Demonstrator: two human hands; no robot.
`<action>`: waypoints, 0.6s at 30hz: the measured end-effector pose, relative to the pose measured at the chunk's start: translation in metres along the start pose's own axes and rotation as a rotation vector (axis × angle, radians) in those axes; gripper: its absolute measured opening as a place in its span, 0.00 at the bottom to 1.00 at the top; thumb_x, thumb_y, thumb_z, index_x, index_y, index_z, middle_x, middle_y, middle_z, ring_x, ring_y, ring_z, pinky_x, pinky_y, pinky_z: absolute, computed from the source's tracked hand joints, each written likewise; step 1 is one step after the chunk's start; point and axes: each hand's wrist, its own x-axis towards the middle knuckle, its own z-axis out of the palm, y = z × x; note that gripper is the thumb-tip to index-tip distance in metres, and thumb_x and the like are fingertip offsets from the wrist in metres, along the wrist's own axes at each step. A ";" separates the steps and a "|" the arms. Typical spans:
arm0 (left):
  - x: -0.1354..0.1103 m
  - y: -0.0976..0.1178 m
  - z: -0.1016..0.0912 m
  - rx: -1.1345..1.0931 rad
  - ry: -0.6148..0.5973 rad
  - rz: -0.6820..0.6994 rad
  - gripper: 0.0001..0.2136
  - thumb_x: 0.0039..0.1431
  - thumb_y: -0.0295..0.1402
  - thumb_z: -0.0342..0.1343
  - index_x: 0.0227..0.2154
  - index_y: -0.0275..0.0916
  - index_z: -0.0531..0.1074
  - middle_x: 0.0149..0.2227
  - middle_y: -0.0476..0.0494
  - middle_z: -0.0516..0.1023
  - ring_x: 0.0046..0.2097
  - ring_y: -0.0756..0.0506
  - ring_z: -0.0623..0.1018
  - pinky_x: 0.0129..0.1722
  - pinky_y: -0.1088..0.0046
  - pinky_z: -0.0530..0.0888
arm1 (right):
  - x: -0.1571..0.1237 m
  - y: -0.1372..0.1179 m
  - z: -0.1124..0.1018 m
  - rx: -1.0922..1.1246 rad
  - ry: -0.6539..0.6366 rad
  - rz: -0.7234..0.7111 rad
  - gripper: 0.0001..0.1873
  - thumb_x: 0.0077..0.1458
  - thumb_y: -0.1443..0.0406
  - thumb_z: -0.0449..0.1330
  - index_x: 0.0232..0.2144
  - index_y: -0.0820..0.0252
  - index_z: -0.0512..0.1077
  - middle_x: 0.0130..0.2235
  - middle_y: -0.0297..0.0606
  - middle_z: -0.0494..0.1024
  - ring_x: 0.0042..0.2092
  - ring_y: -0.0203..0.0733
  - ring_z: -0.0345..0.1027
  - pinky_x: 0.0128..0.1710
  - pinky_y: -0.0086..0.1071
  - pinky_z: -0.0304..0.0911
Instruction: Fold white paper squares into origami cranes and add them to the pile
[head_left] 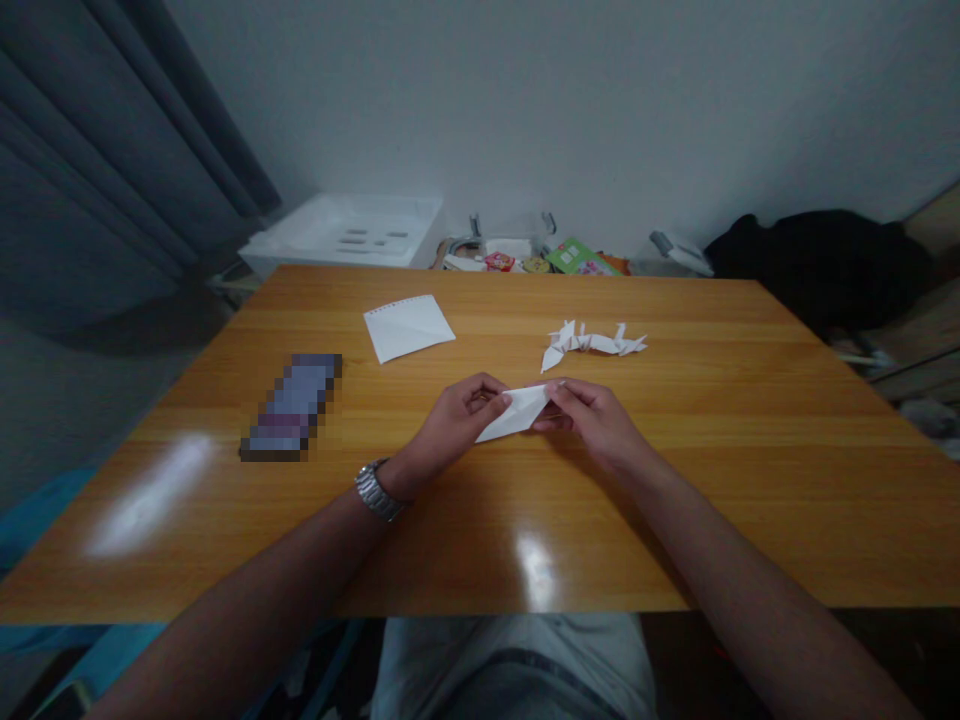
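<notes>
1. While a folded white paper strip (517, 412) is held between both hands, its lower-left tip is left projecting below the fingers, toward the person; contact with the wooden tabletop (675, 500) cannot be told.
2. Left hand (450, 425): fingers are curled together, and the strip's left part is pinched between them and the thumb.
3. Right hand (592, 420): fingers are pressed together, and the strip's right end is pinched, with the fingertips just beside the left thumb.
4. A steel link watch (379, 490) is worn on the left wrist.
5. Ahead of the hands, a white paper sheet (409, 328) with a perforated edge is laid on the table; folded paper cranes (592, 342) are placed to its right.
6. Left of the hands, a pixelated object (291, 407) is seen, too blurred to identify.
7. Beyond the far table edge, a white plastic crate (345, 230), assorted packets (525, 255) and a black cloth (817, 265) are seen.
</notes>
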 end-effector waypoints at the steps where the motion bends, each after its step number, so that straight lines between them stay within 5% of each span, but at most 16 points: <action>1: 0.000 0.000 0.000 -0.005 0.002 0.002 0.14 0.61 0.44 0.61 0.35 0.36 0.73 0.33 0.45 0.78 0.34 0.49 0.76 0.33 0.75 0.72 | 0.000 0.000 0.000 0.010 0.005 -0.001 0.20 0.57 0.49 0.66 0.41 0.57 0.82 0.41 0.41 0.84 0.39 0.44 0.80 0.43 0.40 0.78; 18: 0.002 -0.004 0.001 -0.017 0.104 -0.007 0.15 0.58 0.44 0.64 0.34 0.36 0.73 0.32 0.45 0.79 0.32 0.49 0.77 0.30 0.76 0.73 | 0.001 0.004 0.001 0.068 0.018 -0.073 0.21 0.60 0.49 0.62 0.46 0.58 0.80 0.43 0.43 0.84 0.43 0.47 0.79 0.46 0.42 0.76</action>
